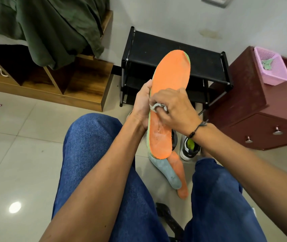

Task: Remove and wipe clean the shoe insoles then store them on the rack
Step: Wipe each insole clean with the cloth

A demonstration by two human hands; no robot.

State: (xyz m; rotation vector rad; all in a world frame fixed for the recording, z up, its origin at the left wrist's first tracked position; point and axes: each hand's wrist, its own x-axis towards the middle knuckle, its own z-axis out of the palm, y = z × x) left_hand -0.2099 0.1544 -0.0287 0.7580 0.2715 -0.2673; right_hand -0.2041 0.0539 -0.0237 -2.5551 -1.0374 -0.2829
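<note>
Denim-clad knees frame two spare insoles on the near floor. Beyond, the black rack waits. Left hand grips the orange insole mid-edge; right hand pinches a cloth against it. Hard rubbing could buckle the insole loose.

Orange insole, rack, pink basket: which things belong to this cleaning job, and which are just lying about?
Job:
orange insole, held by left hand
cloth in right hand
insoles on the floor
shoe
black rack

Lying about:
pink basket
green blanket
maroon cabinet
</note>
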